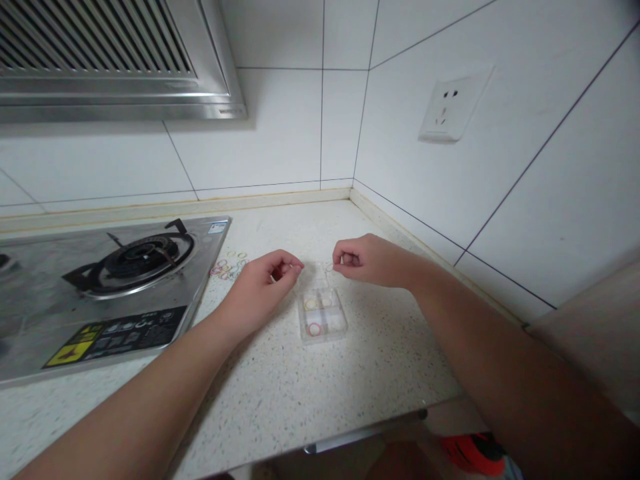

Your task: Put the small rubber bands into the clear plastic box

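Observation:
A clear plastic box (324, 337) with compartments sits on the counter between my hands, its clear lid (315, 275) folded back on the far side. One front-left compartment holds a red ring (315, 329); a yellow ring (311, 304) lies in a rear one. My left hand (273, 280), thumb and fingertips pinched together, is at the lid's left edge; whatever is in the pinch cannot be made out. At the lid's right side my right hand (370, 261) is closed, with a small pale ring (329, 268) at its fingertips. Several thin coloured rings (227, 268) lie loosely beyond my left hand.
A gas stove (200, 293) with a black burner (143, 257) borders the counter (280, 400) on the left. Above it hangs a range hood (215, 100). Tiled walls meet at the back corner, with a socket (453, 107) on the right wall. Something red (470, 455) is below the counter edge.

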### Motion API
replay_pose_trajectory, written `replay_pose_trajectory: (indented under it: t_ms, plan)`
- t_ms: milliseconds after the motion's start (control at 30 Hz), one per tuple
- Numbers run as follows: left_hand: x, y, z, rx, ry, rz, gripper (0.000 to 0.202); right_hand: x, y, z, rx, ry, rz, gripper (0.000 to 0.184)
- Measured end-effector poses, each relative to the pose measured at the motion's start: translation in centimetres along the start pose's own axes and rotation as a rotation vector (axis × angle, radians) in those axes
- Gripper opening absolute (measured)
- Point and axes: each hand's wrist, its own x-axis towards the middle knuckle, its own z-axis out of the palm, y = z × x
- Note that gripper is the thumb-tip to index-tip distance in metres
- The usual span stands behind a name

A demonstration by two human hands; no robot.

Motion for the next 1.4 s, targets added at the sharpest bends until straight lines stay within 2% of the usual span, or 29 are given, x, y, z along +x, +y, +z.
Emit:
replay_pose_trajectory:
  t_ms: [433, 633, 867, 967, 1100, 1233, 1400]
  plan:
    - [0.0, 0.1, -0.4, -0.005, 0.037, -0.017, 0.020, 0.2, 0.5, 0.1, 0.053, -0.022, 0.047, 0.034]
    - [0.1, 1.0, -1.0, 0.095, 0.065, -0.015, 0.019, 0.0, 0.1, 0.1, 0.139, -0.054, 0.059, 0.033]
    - [0.2, 0.5, -1.1, 0.190, 0.039, 0.013, 0.018, -0.2, -0.7, 0.2, 0.232, -0.316, 0.043, 0.034]
    - [0.2, 0.2, -1.0, 0.227, 0.014, 0.022, 0.018, -0.2, -0.9, 0.4, 0.228, -0.363, 0.061, 0.034]
    - [0.2, -0.1, -0.9, 0.280, -0.009, 0.024, 0.018, -0.1, -0.9, 0.4, 0.249, -0.339, 0.059, 0.037]
    - [0.3, -0.2, -1.2, 0.348, -0.019, 0.018, 0.022, 0.0, -0.6, 0.3, 0.272, -0.243, 0.045, 0.036]
    - [0.8, -0.6, -2.6, 0.498, -0.023, -0.022, 0.022, 0.1, -0.1, 0.4, 0.264, -0.170, 0.070, 0.037]
